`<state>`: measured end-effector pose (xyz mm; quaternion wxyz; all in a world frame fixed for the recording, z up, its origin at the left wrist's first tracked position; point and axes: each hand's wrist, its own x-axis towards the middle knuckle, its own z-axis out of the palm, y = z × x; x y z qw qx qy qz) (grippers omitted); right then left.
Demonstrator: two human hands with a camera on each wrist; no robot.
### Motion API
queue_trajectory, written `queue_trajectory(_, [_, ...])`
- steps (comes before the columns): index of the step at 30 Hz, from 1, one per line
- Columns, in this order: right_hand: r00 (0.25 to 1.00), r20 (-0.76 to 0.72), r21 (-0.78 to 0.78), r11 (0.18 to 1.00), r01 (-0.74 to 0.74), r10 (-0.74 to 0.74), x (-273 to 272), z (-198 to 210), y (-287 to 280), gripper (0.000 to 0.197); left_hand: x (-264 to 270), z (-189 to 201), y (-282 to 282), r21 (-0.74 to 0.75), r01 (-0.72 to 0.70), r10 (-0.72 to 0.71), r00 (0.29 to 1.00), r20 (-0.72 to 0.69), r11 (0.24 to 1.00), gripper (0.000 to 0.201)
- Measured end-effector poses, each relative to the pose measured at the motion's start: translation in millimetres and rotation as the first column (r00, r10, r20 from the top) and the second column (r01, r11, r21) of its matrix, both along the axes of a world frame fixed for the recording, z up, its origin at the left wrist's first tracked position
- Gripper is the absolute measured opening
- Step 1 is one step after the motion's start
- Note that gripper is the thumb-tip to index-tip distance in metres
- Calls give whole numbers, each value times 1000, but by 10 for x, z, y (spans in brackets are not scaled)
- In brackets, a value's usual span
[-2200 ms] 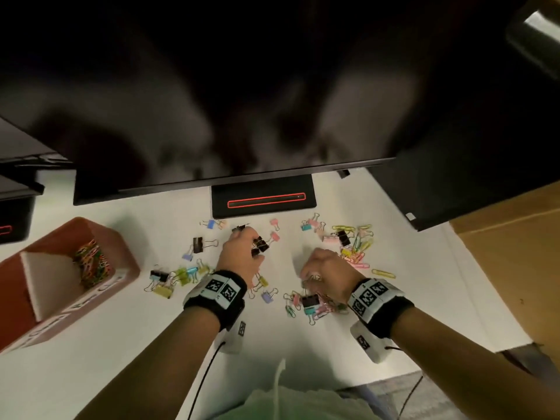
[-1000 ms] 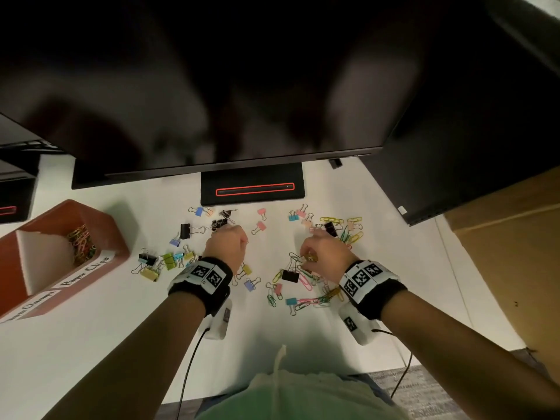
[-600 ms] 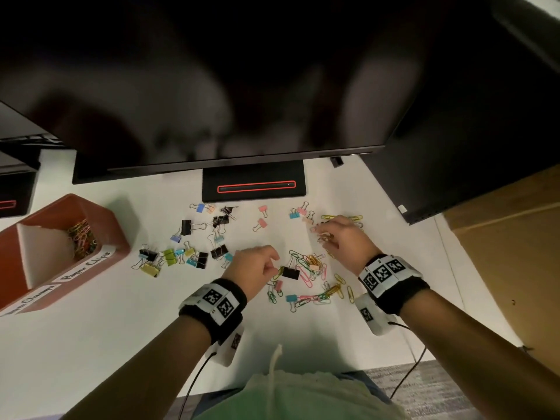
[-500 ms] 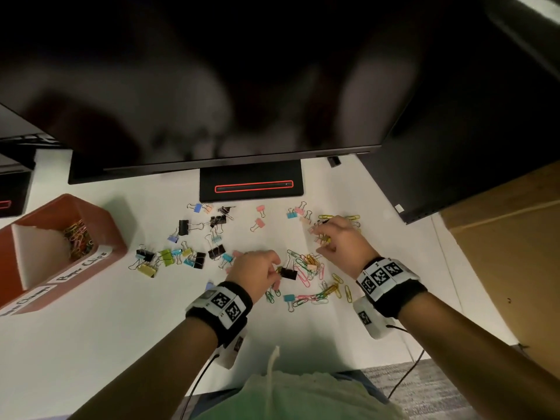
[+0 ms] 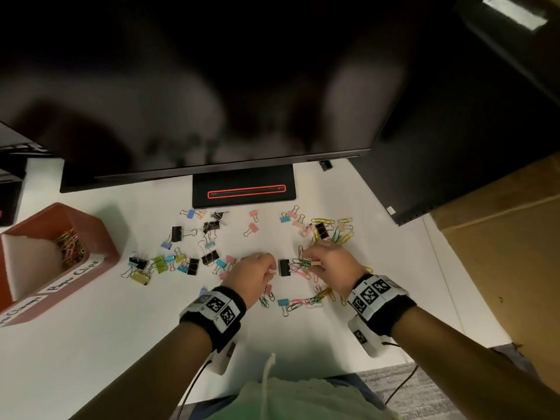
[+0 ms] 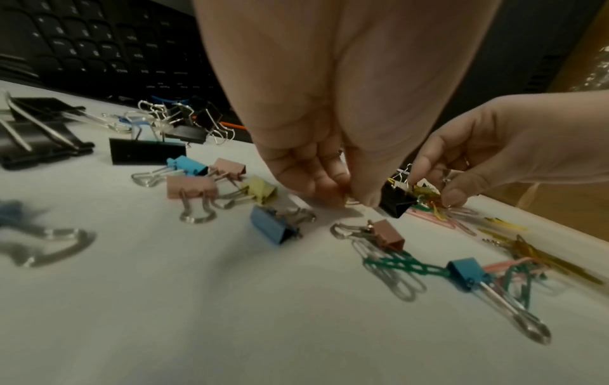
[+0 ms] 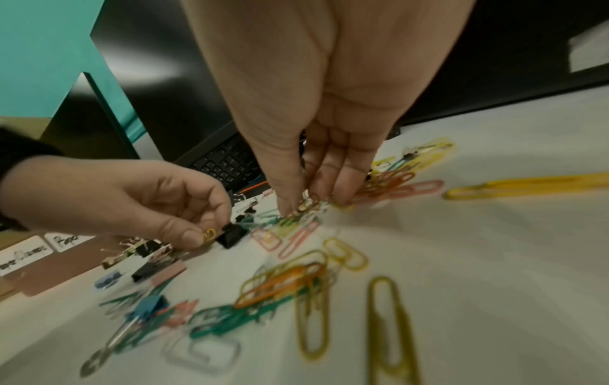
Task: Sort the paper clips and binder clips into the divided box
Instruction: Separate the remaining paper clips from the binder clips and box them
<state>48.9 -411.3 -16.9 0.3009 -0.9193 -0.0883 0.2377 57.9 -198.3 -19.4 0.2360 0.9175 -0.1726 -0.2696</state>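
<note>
My left hand (image 5: pixel 271 269) (image 6: pixel 354 202) pinches a small yellow paper clip (image 7: pixel 209 233) just above the white desk. A black binder clip (image 5: pixel 284 267) (image 6: pixel 395 199) (image 7: pixel 232 235) lies right beside it, tangled with coloured paper clips (image 5: pixel 301 263). My right hand (image 5: pixel 309 262) (image 7: pixel 306 203) pinches that tangle from the other side, thumb and fingertips closed on it. More paper clips (image 7: pixel 283 281) lie spread below and to the right. At far left stands the reddish divided box (image 5: pixel 100 237), and paper clips (image 5: pixel 69 247) lie in its far compartment.
Loose binder clips (image 5: pixel 181 259) lie scattered left of my hands, and more clips (image 5: pixel 330 228) lie behind them. A monitor overhangs the desk on a black base (image 5: pixel 244 190). A keyboard (image 6: pixel 99 52) sits behind. A cardboard surface (image 5: pixel 500 253) borders the right.
My left hand moved right from the binder clip group to the black clip in the middle. My right hand drew back from the far pile to the tangle beside it.
</note>
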Motion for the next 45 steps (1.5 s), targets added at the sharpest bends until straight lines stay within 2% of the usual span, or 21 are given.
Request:
queue_trajectory(4, [992,36,42,992,116,-117,36,90,-230,27,22,123,-107,-93,19,-24,998,-50,995,39])
queue_trajectory(7, [979,68,32,982,188,-190,86,118,-385,20,68,130,-214,-26,108,-110,991,-71,994,58])
queue_trajectory(9, [973,66,23,975,221,-222,104,120,-453,15,97,111,-254,24,151,-148,984,-97,988,54])
queue_trajectory(11, [975,61,13,976,216,-216,109,120,-484,13,107,94,-268,29,160,-157,984,-88,987,37])
queue_trajectory(13, [979,30,46,979,198,-200,99,120,-474,15,103,80,-265,18,131,-130,989,-63,991,22])
queue_trajectory(15, [979,-35,93,975,203,-201,88,137,-427,22,96,61,-250,0,93,-93,994,-49,996,16])
queue_trajectory(18, [979,-84,100,976,193,-185,106,158,-330,27,101,47,-200,-37,17,-18,1000,-11,999,15])
queue_trajectory(24, [999,46,129,991,-17,11,277,195,89,27,222,114,58,-55,-188,191,980,63,981,9])
queue_trajectory(26, [998,58,144,989,-33,25,338,228,194,33,259,129,159,-68,-237,241,969,55,969,17])
queue_trajectory(28, [998,68,117,993,-21,13,355,246,184,35,272,150,255,-85,-286,286,958,-10,955,35])
queue_trajectory(30, [999,43,49,999,-5,3,300,241,77,34,259,179,328,-96,-294,293,956,-25,951,35])
queue_trajectory(32, [1000,-25,-28,1000,-14,14,177,205,-35,38,217,213,380,-119,-233,237,972,16,965,18])
queue_trajectory(34, [996,-89,-82,996,-24,17,34,131,-110,49,138,241,405,-124,-136,142,989,41,983,7])
queue_trajectory(36, [993,-116,-117,993,-28,14,-69,53,-121,64,17,240,419,-135,-46,46,999,-5,990,4])
queue_trajectory(38, [994,-109,-124,992,-25,11,-109,3,-77,70,-116,236,409,-128,44,-52,997,-52,991,4])
queue_trajectory(41, [999,-45,-111,994,-23,19,-90,-54,34,63,-260,179,371,-92,159,-167,982,-84,983,17])
queue_trajectory(43, [1000,-20,-86,996,-6,4,-55,-83,100,50,-290,118,342,-25,231,-232,970,-68,973,27])
queue_trajectory(45, [1000,7,-71,997,-2,3,-6,-81,156,33,-296,44,332,-31,234,-235,972,-12,972,27])
